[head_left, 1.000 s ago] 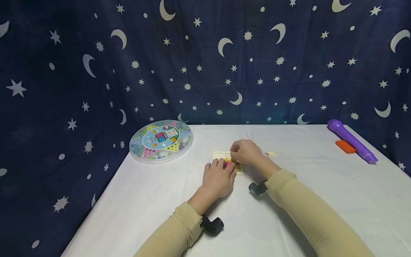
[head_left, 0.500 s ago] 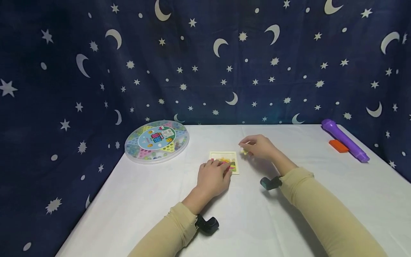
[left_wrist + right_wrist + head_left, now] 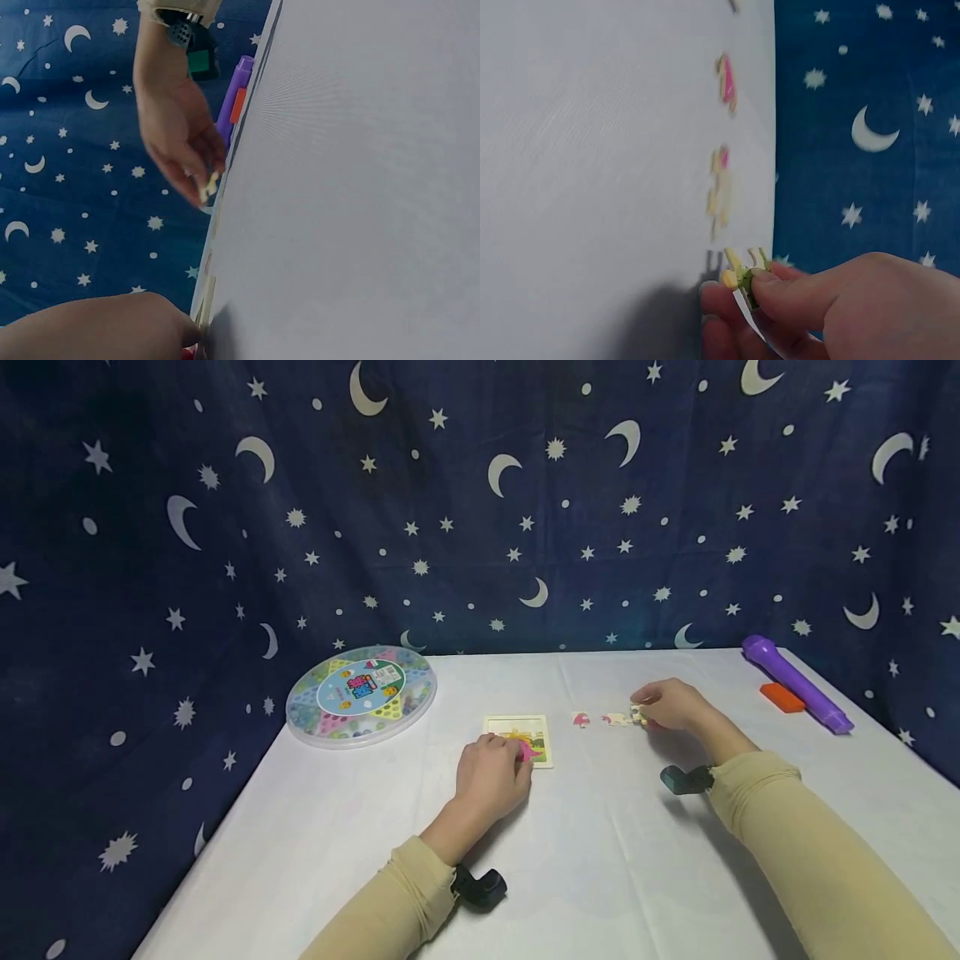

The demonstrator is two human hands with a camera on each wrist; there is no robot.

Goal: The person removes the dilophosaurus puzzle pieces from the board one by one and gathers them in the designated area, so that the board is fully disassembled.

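My left hand point(image 3: 491, 777) rests on the lower left part of a small cream-framed jigsaw puzzle point(image 3: 536, 722), covering some of its pink, yellow and green picture. In the left wrist view the puzzle frame point(image 3: 208, 289) appears edge-on beside the fingertip. To the right, my right hand point(image 3: 673, 703) pinches a puzzle piece point(image 3: 748, 281) between thumb and fingers; it has green, yellow and white parts. A pink-printed puzzle piece point(image 3: 581, 720) and a cream one with a pink spot point(image 3: 617, 719) lie on the table between the hands.
A round, clear-lidded marble board game point(image 3: 360, 693) lies at the table's back left. Toward the back right are a purple toy microphone point(image 3: 795, 683) and an orange block point(image 3: 782, 697). A dark blue star-and-moon curtain point(image 3: 450, 527) hangs behind the white table point(image 3: 570, 860).
My right hand has moved right from the puzzle with a piece between its fingers, past the loose pieces. The left hand stays on the puzzle. The head view has shifted slightly.
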